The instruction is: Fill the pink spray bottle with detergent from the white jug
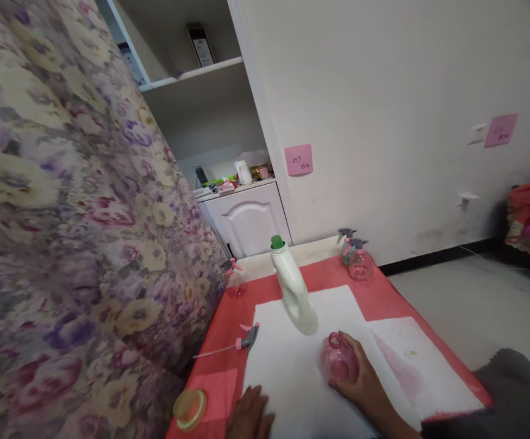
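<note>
Pink bottle (339, 358) lies just in front of the white jug (293, 291), gripped by the right hand (360, 381); the left hand (249, 416) rests flat, nearer the camera.

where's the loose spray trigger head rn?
Head view: the grey-and-pink spray trigger head with its dip tube lies on the red table cover, left of the white detergent bottle, beyond the left hand.

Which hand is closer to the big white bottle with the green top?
The right hand. It grips the open pink bottle just in front of the white bottle. The left hand rests flat on the white paper, farther toward the table's near edge.
</note>
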A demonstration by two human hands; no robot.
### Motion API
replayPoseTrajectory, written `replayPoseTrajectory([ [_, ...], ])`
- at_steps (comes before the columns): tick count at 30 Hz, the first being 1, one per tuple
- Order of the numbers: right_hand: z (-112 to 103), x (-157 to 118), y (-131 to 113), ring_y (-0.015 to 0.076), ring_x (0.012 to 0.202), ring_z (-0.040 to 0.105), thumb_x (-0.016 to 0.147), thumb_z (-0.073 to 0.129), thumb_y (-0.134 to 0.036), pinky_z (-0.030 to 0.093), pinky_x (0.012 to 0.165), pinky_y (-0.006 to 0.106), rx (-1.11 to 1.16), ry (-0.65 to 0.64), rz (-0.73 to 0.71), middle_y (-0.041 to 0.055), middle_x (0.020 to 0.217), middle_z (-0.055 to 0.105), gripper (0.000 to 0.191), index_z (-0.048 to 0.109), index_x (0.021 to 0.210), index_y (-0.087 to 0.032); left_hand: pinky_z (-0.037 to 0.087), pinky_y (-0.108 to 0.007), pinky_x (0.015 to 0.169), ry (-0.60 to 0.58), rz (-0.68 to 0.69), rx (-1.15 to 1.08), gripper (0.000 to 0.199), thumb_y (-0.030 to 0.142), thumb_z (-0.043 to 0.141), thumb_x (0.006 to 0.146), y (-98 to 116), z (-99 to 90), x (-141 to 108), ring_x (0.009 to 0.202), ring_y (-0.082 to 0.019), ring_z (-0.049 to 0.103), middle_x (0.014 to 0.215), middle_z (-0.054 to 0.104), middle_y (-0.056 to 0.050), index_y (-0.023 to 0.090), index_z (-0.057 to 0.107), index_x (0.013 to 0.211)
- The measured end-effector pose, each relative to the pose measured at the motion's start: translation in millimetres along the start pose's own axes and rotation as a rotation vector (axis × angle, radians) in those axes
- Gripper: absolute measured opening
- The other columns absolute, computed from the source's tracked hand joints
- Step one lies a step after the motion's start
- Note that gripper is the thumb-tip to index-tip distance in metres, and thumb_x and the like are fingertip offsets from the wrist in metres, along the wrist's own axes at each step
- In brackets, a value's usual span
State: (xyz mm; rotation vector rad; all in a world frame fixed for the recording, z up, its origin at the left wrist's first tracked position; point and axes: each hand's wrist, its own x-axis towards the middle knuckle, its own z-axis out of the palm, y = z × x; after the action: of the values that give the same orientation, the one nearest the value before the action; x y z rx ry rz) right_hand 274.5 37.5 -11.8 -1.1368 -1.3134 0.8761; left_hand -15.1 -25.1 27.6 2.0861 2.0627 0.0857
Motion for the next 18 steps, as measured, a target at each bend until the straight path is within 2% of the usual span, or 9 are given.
replayPoseTrajectory([
  [3, 1.7, -0.1, 5.0, 0.0302, 0.128, 0.05, 0.058, 0.065, -0.018, 0.039, 0.11, 0.047, 0.037, -0.014, 0.008, 0.0091, 0.134, 0.053, 0.079, 0.04, 0.133, -0.025, 0.04, -0.038, 0.111, 0.112, -0.039, -0.008, 0.048, 0.042, 0.039, 0.088, -2.5, -29.3, 14.9, 0.127, -0.026, 0.055, 0.133, 0.064, -0.009, 0.021, 0.065, 0.124],
  [6, 3.2, -0.4, 8.5, 0.0305, 0.128, 0.052, 0.058, 0.066, -0.02, 0.042, 0.109, 0.045, 0.047, -0.002, 0.014, 0.009, 0.133, 0.055, 0.078, 0.042, 0.132, -0.025, 0.036, -0.032, 0.112, 0.2, -0.073, 0.024, 0.051, 0.03, 0.035, 0.089, -0.5, -57.5, 41.9, 0.132, -0.022, 0.05, 0.142, 0.055, -0.011, 0.013, 0.055, 0.133],
  [8, 3.9, -0.7, 10.1, 0.0319, 0.128, 0.053, 0.057, 0.067, -0.021, 0.042, 0.109, 0.045, 0.037, 0.007, 0.005, 0.0086, 0.133, 0.056, 0.079, 0.043, 0.132, -0.026, 0.038, -0.031, 0.107, 0.215, -0.132, 0.062, 0.05, 0.02, 0.037, 0.086, -0.5, -68.7, 61.5, 0.129, -0.023, 0.052, 0.142, 0.054, -0.014, 0.01, 0.053, 0.132],
  [10, 5.3, -0.9, 12.2, 0.0328, 0.127, 0.053, 0.056, 0.068, -0.021, 0.044, 0.108, 0.046, 0.036, 0.005, 0.008, 0.0083, 0.134, 0.056, 0.081, 0.043, 0.132, -0.027, 0.042, -0.03, 0.099, 0.202, -0.175, 0.082, 0.046, 0.013, 0.036, 0.084, -1.6, -72.7, 78.0, 0.118, -0.022, 0.059, 0.131, 0.061, -0.013, 0.011, 0.058, 0.124],
  [13, 9.7, -0.5, 17.1, 0.0309, 0.125, 0.056, 0.058, 0.067, -0.018, 0.047, 0.106, 0.043, 0.044, 0.015, 0.042, 0.0089, 0.133, 0.057, 0.078, 0.043, 0.131, -0.026, 0.045, -0.028, 0.088, 0.172, -0.21, 0.094, 0.042, 0.011, 0.033, 0.086, -3.1, -70.7, 92.7, 0.105, -0.019, 0.063, 0.117, 0.067, -0.01, 0.015, 0.062, 0.117],
  [18, 13.3, 1.5, 22.7, 0.0306, 0.125, 0.056, 0.056, 0.068, -0.016, 0.047, 0.106, 0.043, 0.072, 0.009, 0.055, 0.0089, 0.132, 0.059, 0.079, 0.042, 0.13, -0.026, 0.043, -0.028, 0.09, 0.147, -0.23, 0.117, 0.041, 0.013, 0.033, 0.088, -1.8, -70.7, 97.4, 0.106, -0.02, 0.062, 0.115, 0.068, -0.01, 0.016, 0.06, 0.119],
])
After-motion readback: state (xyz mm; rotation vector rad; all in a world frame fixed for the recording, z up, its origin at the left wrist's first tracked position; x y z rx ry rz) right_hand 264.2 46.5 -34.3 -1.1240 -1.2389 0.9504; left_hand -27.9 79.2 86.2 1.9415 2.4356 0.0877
